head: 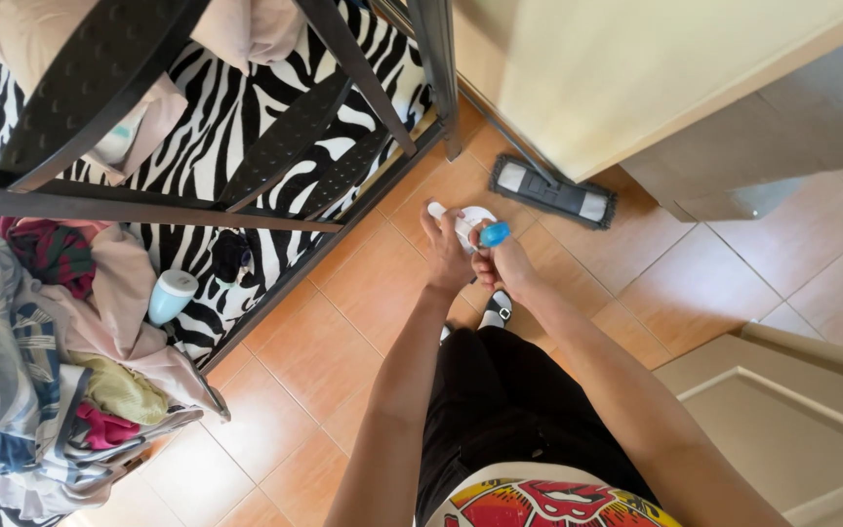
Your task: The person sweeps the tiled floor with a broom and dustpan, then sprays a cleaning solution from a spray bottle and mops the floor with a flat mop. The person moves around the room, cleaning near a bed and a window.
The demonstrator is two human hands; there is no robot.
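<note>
At the far left a heap of crumpled clothes [60,361] lies on a zebra-print bedsheet [217,127], with a pale blue bottle with a white cap [170,296] resting just beside the heap. Black metal bed-frame bars [275,146] cross above the sheet, and pinkish fabric [246,29] hangs over them at the top. The floor is of orange-brown tiles [285,390].

Near the middle, the person stands in black trousers [509,400], arms stretched forward and down. The left hand [449,256] is open with the fingers spread upward, and a white cloth or wipe [470,220] lies against its fingers. The right hand [501,262] is closed around a small bottle with a bright blue cap [494,234], held just beside the cloth and touching the left hand; only the cap and a little of the body show. Both things sit above the tiles, between the bed and the cupboard.

Beyond the hands a flat mop head [552,192] with a dark fringe rests on the floor against the base of a cream cupboard [617,68]. A beige door panel [782,420] fills the lower right.
</note>
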